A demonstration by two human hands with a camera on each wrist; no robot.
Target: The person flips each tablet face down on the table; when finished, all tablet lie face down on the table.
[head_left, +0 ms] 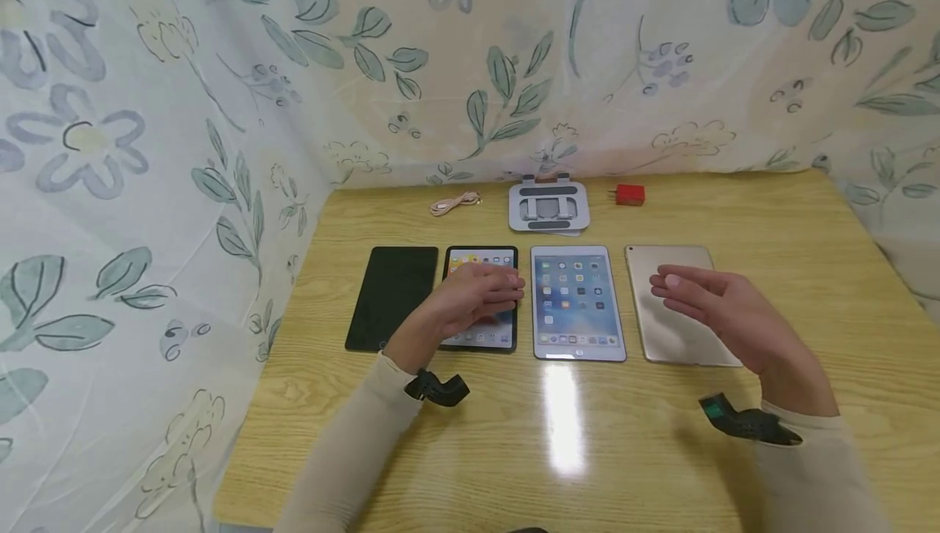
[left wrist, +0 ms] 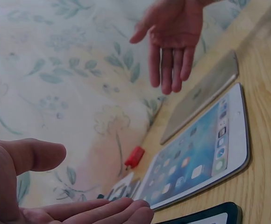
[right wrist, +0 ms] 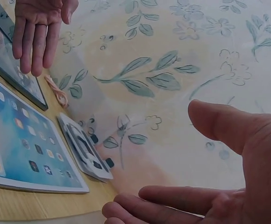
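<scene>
The left hand hangs just left of centre in the head view, fingers extended, above the black-rimmed tablet. The right hand, right of centre, hovers above the gold tablet; its fingers are straight too. Both wrist views show flat, bare palms, thumbs spread away from the fingers. Mid-frame between the hands lies the white tablet, screen lit. The dark tablet lies further left. Toward upper centre sit the cable, stand and red charger.
</scene>
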